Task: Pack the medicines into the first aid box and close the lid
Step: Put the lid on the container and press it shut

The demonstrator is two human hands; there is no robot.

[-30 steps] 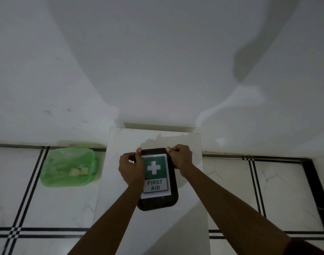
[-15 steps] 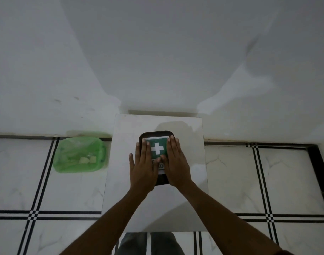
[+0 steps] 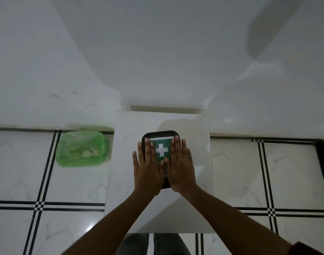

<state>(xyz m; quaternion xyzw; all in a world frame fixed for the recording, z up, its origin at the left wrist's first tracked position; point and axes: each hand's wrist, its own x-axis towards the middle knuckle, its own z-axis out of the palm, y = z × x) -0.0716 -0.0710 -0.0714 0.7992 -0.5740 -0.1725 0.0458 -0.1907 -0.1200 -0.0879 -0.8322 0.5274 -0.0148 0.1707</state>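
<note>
The first aid box [image 3: 160,138] is a dark box with a green label bearing a white cross, lying flat on a small white table [image 3: 130,126] with its lid down. My left hand [image 3: 148,170] lies flat on the left half of the lid, fingers straight and slightly spread. My right hand [image 3: 181,168] lies flat on the right half, palm down. Both hands cover the lower part of the label. No medicines are visible outside the box.
A green plastic basket [image 3: 102,144] with a few pale items inside sits on the tiled floor to the table's left, against the white wall. White floor tiles with black stripe lines surround the table. My legs show below the table's near edge.
One second ago both hands gripped the far edge of the lid; now they lie flat, palms down, on top of it. The view has shifted slightly.
</note>
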